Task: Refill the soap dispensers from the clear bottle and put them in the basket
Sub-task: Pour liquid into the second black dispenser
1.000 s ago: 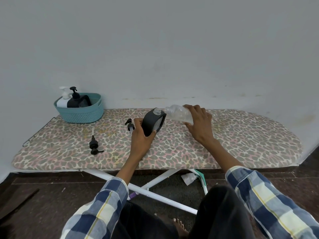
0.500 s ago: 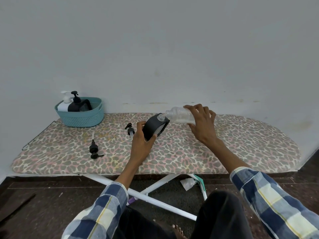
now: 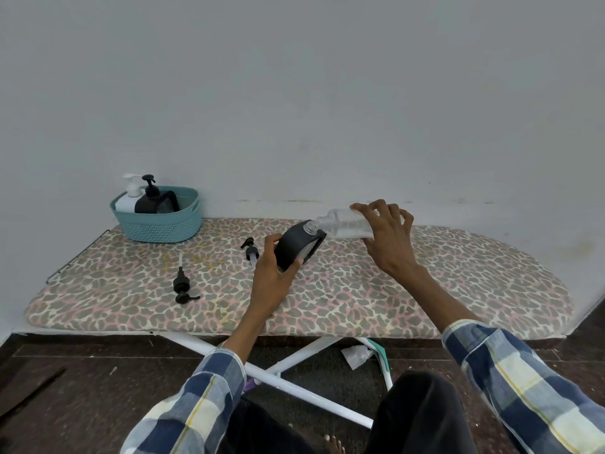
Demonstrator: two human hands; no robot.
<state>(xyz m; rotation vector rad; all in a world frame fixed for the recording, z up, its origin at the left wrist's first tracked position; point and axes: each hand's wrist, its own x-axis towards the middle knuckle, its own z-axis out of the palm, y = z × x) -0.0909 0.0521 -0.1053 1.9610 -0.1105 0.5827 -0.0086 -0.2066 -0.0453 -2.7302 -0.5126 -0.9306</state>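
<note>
1. Fingers of the left hand curl round a black soap dispenser, holding it tilted just above the ironing board with its open neck up and to the right.
2. Right hand grips a clear bottle lying nearly level, its threaded mouth touching the dispenser's neck.
3. Two loose black pump tops lie on the board: one just left of the left hand, another farther left.
4. Well apart, at the board's far left corner, a teal basket holds a white dispenser and a black one, both with pumps on.
</note>
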